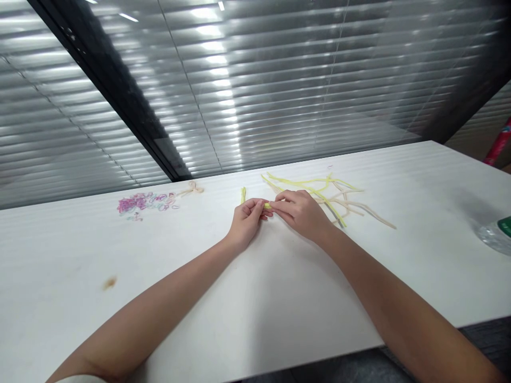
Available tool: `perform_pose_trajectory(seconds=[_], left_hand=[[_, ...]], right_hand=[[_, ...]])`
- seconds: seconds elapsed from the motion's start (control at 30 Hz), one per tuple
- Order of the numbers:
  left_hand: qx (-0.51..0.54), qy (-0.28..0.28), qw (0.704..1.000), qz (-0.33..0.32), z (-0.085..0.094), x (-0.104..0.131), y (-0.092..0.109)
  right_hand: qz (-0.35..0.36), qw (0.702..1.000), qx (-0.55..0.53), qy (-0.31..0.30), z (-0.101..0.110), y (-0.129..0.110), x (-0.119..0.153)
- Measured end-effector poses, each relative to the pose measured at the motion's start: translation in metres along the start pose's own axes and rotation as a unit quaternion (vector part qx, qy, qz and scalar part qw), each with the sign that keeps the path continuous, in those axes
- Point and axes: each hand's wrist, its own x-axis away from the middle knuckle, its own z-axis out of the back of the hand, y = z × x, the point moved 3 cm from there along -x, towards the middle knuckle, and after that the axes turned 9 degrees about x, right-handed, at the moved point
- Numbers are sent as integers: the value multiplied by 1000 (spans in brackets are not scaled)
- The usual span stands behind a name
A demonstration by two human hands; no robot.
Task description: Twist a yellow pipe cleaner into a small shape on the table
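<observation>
A wide white tabletop (pixel 279 298) is seen stretching across the view, backed by a wall of closed grey blinds (pixel 279 90) divided by a dark frame (pixel 120 101). A small brown stain (pixel 109 282) is marked on the tabletop near its left side.

Both bare forearms are laid across the tabletop and brought together near its middle. The left hand (pixel 245 221) is curled, its fingertips pressed together on a short yellow fuzzy stem (pixel 266 205), which is pinched from the other side by the fingertips of the right hand (pixel 301 210). The stem is held just above the tabletop between the two hands; only a small yellow part is shown between the fingers, and a thin upright yellow end (pixel 243 194) is seen sticking up just behind the left hand. It appears thin, soft and pale lime-yellow.

Just behind and to the right of the right hand, a loose heap of long stems (pixel 339 197) in yellow and beige is spread flat on the tabletop. Well to the left, a scatter of small purple and pink loops (pixel 139 203) is laid, with a small beige bow (pixel 192 188) beside it. At the right edge, part of a clear plastic bottle (pixel 495 234) with a green cap is visible.
</observation>
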Motion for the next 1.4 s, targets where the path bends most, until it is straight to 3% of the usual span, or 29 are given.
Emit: perform_pose_trajectory(seconds=[0.37,0.63,1.1,1.27,1.4], left_hand=[[20,2,1000,10,2,-1,-1],[67,49,996,40,3,-3,1],[61,49,996,52,3,-2,1],[68,51,995,42,3,-3,1],[95,59,993,39,6,-4,-1]], right_hand=[[32,999,-21,-20,2,-1,0],[-8,998,66,-13,0,3,2],[2,991,121,-56,-2,1,-1],[-37,998,-6,-40,-2,4,1],[-129,979,-160,-8,2,7,0]])
